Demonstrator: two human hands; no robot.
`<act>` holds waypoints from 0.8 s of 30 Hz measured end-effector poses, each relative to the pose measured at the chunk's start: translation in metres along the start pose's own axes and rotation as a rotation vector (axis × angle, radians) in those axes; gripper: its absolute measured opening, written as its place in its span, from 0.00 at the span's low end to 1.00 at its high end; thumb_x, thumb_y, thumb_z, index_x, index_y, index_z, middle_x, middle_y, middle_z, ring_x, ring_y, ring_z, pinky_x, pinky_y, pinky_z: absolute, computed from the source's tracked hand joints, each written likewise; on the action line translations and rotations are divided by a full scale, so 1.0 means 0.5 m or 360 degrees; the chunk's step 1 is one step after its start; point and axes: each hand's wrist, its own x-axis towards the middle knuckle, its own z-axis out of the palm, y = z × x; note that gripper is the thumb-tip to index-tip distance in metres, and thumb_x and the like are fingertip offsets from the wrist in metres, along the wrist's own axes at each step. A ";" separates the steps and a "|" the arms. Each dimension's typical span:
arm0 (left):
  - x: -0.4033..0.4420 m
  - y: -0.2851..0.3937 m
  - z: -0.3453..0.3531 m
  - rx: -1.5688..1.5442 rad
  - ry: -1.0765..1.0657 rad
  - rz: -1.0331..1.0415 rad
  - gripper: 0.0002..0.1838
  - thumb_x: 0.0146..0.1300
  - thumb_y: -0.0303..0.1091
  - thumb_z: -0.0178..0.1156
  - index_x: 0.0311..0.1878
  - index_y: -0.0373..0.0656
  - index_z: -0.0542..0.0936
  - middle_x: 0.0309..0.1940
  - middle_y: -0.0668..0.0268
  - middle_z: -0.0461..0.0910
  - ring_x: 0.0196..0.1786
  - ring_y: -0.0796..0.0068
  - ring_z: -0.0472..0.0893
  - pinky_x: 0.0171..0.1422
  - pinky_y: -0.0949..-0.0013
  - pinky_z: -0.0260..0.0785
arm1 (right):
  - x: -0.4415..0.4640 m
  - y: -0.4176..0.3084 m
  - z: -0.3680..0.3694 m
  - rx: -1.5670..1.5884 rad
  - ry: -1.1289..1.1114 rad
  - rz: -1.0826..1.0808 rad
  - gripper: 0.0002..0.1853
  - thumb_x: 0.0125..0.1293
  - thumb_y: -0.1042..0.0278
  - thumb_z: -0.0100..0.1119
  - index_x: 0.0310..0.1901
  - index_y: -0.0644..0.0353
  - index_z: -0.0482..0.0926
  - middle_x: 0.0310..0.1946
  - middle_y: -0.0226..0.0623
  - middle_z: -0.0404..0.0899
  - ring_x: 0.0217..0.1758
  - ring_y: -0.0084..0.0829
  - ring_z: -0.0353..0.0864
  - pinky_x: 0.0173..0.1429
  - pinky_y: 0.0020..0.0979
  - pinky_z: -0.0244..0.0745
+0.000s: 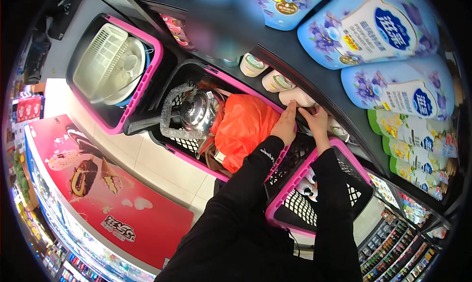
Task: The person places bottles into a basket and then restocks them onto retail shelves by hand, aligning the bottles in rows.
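Observation:
Both hands reach to a low shelf with a row of white containers. My left hand [285, 126] has its fingers stretched against a white container [297, 97], above the pink rim of the middle basket [184, 156]. On the container's right side is my right hand [316, 124], its fingers bent toward it. The contact of the fingertips is partly hidden. Two more white tubs [253, 65] stand to the left in the row. The middle basket holds an orange-red bag [246, 127], a shiny metal pot [199, 110] and a grey fuzzy loop [167, 120].
A black basket with a pink rim [156, 56] holds white racks and basins at the upper left. Another pink-rimmed basket [272, 211] stands below my right hand. Blue detergent packs [373, 31] fill the upper shelf. A red freezer lid [123, 193] lies at the lower left.

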 end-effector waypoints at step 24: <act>-0.293 0.478 -0.019 0.0938 -0.0779 0.0405 0.15 0.57 0.35 0.54 0.44 0.37 0.76 0.40 0.54 0.77 0.42 0.56 0.76 0.44 0.62 0.69 | -0.604 -0.222 -0.421 -0.0441 -0.0093 -0.0408 0.14 0.52 0.75 0.58 0.43 0.59 0.74 0.40 0.39 0.76 0.44 0.41 0.75 0.46 0.34 0.70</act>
